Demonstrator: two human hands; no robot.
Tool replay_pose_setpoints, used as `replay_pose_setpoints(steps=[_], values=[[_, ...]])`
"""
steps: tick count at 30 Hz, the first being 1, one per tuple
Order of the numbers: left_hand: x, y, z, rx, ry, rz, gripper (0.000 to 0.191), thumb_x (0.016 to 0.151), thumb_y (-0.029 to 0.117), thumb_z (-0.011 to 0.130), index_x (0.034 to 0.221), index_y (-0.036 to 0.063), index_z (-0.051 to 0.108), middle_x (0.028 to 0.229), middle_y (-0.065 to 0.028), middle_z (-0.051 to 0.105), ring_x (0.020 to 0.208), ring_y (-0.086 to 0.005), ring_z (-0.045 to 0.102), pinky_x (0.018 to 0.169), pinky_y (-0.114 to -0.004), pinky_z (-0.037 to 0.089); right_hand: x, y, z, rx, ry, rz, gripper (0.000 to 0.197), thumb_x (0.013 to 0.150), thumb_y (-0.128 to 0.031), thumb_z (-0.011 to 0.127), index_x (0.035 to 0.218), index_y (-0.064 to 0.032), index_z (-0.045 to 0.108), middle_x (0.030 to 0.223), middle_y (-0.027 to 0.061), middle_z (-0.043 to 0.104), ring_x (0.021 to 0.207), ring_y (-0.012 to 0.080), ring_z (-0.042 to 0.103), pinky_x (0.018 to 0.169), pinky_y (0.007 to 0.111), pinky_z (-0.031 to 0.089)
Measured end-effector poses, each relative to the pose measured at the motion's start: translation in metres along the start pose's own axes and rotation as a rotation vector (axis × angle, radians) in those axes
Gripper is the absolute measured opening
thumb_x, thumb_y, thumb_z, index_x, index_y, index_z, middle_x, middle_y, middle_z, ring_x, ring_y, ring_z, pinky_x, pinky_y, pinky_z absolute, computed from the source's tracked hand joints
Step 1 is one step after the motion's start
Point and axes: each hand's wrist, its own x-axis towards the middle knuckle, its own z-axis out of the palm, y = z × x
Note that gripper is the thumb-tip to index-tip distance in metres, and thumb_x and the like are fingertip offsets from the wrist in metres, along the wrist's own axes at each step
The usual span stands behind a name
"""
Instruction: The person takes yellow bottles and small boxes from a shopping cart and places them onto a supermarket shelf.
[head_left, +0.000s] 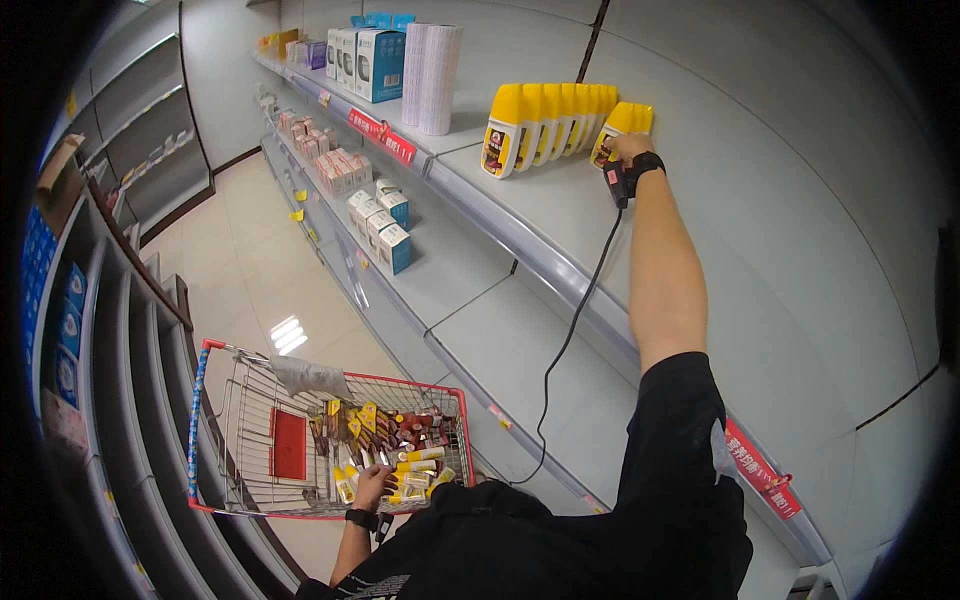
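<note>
On the upper shelf board, my right hand (630, 148) grips the front of a short row of white bottles with yellow caps (621, 120). Fingers cover much of the front bottle. Left of it stands a longer row of matching bottles (501, 131), upright and close together. My left hand (375, 484) is over the shopping cart (465, 427), its fingers apart and nothing visible in them. Yellow-capped bottles (417, 466) lie under and beside that hand. Farther up in the cart is a heap of dark bottles and yellow-labelled packs (364, 424).
A grey cloth (309, 373) hangs over the cart's rim. White-and-blue boxes (379, 66) and two white rolls (435, 79) share the upper shelf; small boxes (379, 229) stand below. Another shelf unit (142, 420) borders the left. A black cable (551, 367) runs from my right wrist.
</note>
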Motion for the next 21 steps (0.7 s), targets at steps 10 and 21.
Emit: replay_pose_setpoints(steps=[10, 21], values=[[0.013, -0.055, -0.021, 0.056, 0.021, 0.103, 0.028, 0.090, 0.028, 0.056, 0.090, 0.0011, 0.062, 0.071, -0.0046, 0.062, 0.063, -0.0125, 0.059, 0.056, -0.027, 0.047, -0.054, -0.054, -0.037, -0.664, 0.090, -0.166, 0.042, 0.078, -0.038, 0.068, 0.102, -0.0032, 0.065, 0.094, 0.0097, 0.067, 0.076, 0.0180, 0.063, 0.066, 0.034, 0.050], [0.043, -0.031, -0.060, 0.243, 0.143, 0.001, 0.032, 0.083, 0.032, 0.059, 0.077, 0.0008, 0.062, 0.068, -0.0085, 0.062, 0.052, -0.0165, 0.058, 0.047, -0.032, 0.049, -0.317, -0.191, -0.007, -0.200, -0.021, -0.487, 0.038, 0.089, -0.033, 0.062, 0.110, -0.0011, 0.063, 0.098, 0.0064, 0.064, 0.086, 0.0117, 0.058, 0.074, 0.025, 0.044]])
